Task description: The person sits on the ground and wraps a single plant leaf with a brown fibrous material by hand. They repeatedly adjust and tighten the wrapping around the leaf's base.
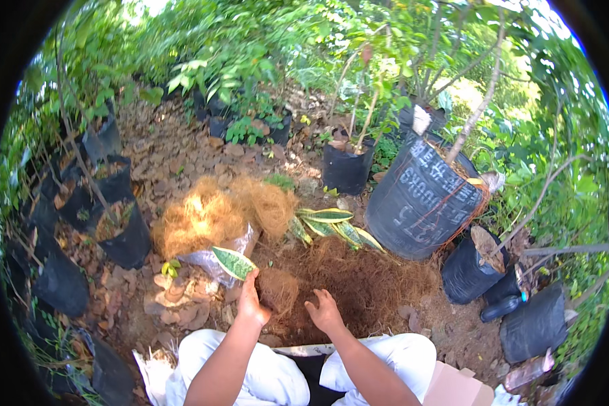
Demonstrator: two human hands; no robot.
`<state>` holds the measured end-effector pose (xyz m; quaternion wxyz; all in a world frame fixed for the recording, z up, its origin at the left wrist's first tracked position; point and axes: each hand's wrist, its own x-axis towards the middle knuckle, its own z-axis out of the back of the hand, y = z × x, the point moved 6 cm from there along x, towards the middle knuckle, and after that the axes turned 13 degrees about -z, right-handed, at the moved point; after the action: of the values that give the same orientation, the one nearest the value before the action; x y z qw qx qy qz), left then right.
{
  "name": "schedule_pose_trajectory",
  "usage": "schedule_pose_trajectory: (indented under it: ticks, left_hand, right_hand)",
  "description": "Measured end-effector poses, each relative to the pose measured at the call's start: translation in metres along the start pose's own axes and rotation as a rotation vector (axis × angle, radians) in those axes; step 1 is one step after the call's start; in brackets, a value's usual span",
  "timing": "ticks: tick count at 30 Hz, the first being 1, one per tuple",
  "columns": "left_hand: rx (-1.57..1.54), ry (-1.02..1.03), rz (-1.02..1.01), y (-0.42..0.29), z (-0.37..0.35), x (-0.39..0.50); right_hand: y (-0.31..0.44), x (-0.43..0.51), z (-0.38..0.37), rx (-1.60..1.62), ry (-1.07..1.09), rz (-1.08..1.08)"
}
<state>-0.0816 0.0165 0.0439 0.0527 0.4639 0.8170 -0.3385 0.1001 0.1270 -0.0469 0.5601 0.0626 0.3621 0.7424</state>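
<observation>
My left hand holds a variegated snake plant leaf, green with cream edges, which points up and left. Against the palm of that hand rests a brown wad of coconut fibre; whether it wraps the leaf's base cannot be told. My right hand is just right of the wad, fingers spread, holding nothing, above dark coco peat. Beyond the peat lie several more snake plant leaves. A loose heap of golden coconut fibre sits to their left, partly on a clear plastic bag.
A large black grow bag bearing writing leans at the right with a tree stem in it. Smaller black grow bags crowd the left side. More bags and a dark bottle stand right. A pink cardboard box is beside my knee.
</observation>
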Motion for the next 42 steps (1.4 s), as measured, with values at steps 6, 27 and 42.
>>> schedule_pose_trajectory:
  ticks: [6, 27, 42]
  left_hand:
    - [-0.009, -0.069, -0.146, -0.019, -0.004, -0.005]
    - [-0.194, -0.103, -0.134, -0.045, 0.006, -0.011]
    - [-0.174, -0.143, -0.169, -0.046, 0.009, -0.013]
  right_hand:
    - [-0.018, -0.034, -0.048, -0.566, 0.259, -0.278]
    - [-0.011, -0.057, -0.038, -0.646, 0.204, -0.061]
    - [-0.010, -0.047, -0.029, -0.240, 0.251, -0.143]
